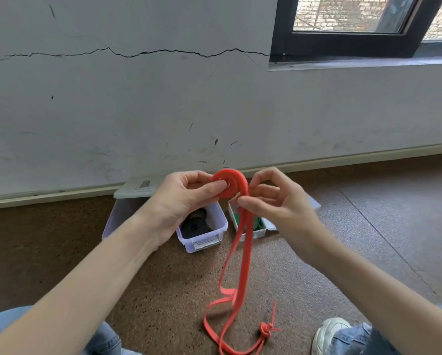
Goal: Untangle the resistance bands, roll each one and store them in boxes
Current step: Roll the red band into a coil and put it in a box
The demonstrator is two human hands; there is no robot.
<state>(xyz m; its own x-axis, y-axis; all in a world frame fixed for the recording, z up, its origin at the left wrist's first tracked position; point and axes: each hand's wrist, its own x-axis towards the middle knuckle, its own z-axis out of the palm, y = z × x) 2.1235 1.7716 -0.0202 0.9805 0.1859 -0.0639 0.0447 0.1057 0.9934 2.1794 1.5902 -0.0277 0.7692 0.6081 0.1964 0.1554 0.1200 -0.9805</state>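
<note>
From the head view, both hands were raised over the floor [163, 290], working a red resistance band [241, 254]. The left hand [181, 201] pinched the rolled start of the band, thumb pressed on the face of the coil and fingers [202, 175] curled behind it. The right hand [273, 201], just right of the coil, held the two hanging strands between thumb and curled fingers. From there the band dropped to the near floor, where it lay in loose loops, with a knotted red cord [267, 329] beside it.

Beyond the hands, near the wall [138, 111], stood two clear boxes side by side. The left box [204, 239] held a dark rolled band [195, 224]; the right box [262, 231] held a green band [257, 223], partly hidden by the right hand. A lid [135, 188] leaned at the skirting behind the left box. A white shoe [330, 334] showed at the near right.
</note>
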